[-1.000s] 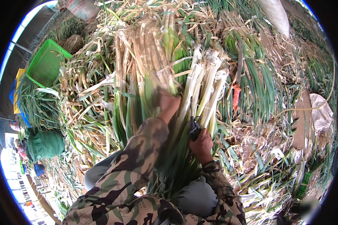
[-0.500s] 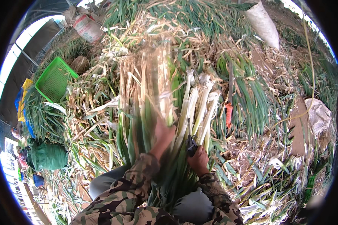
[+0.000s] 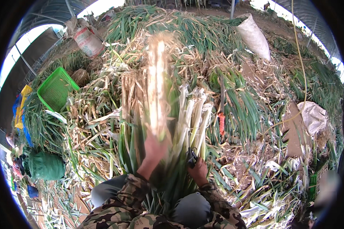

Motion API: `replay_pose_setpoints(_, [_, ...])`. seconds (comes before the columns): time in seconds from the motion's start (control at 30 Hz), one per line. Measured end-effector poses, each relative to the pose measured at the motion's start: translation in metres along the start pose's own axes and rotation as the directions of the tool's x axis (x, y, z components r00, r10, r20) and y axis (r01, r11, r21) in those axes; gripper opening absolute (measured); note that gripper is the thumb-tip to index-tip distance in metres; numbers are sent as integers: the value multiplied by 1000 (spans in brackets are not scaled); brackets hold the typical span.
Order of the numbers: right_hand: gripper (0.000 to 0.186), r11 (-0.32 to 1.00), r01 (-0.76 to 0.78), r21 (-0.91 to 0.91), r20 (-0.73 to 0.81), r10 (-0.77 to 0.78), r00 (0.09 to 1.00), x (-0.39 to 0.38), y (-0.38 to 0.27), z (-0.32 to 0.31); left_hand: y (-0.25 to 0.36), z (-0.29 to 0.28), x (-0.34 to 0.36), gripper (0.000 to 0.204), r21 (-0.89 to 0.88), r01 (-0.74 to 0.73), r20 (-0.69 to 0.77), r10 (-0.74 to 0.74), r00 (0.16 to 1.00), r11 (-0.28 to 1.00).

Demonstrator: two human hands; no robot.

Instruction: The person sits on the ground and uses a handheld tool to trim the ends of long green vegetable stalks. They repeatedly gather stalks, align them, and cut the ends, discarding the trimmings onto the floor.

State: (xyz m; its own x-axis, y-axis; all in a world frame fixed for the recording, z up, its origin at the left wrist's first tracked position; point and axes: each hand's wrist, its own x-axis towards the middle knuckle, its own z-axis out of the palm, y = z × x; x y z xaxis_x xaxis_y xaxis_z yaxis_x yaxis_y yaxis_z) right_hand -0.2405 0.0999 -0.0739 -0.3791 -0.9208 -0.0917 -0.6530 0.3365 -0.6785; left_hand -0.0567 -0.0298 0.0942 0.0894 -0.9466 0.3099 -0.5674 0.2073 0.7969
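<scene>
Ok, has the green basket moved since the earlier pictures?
No. The basket sits lower in the picture, but so does the yellow crate on its left; they keep the same arrangement, so the view shifted.

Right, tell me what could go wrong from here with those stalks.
The left hand holds motion-blurred stalks right beside others, so they might snag or bend. The black-handled tool in the right hand sits close to the peeled white stalks and could nick one.
</scene>
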Motion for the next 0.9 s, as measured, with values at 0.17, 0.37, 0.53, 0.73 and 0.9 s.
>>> replay_pose_setpoints(0.17, [54,991,127,-40,-70,-129,989,-34,2,-24,45,-40,48,64,-116,-191,-103,179,978,975])
replay_pose_setpoints(0.37, [58,978,193,-83,-107,-201,974,-68,2,-46,163,-170,113,79,-342,-246,-84,232,969,907])
replay_pose_setpoints(0.53, [65,972,204,-113,-155,-220,963,-81,15,-59,203,-230,110,66,-589,-15,217,176,960,808])
replay_pose_setpoints(0.73, [55,958,247,-149,-271,-280,921,-94,9,-84,131,-161,60,93,-494,358,475,-98,874,792])
replay_pose_setpoints(0.9, [51,974,130,-185,-101,-151,983,-116,17,-123,24,-49,-52,74,137,566,783,-439,441,813])
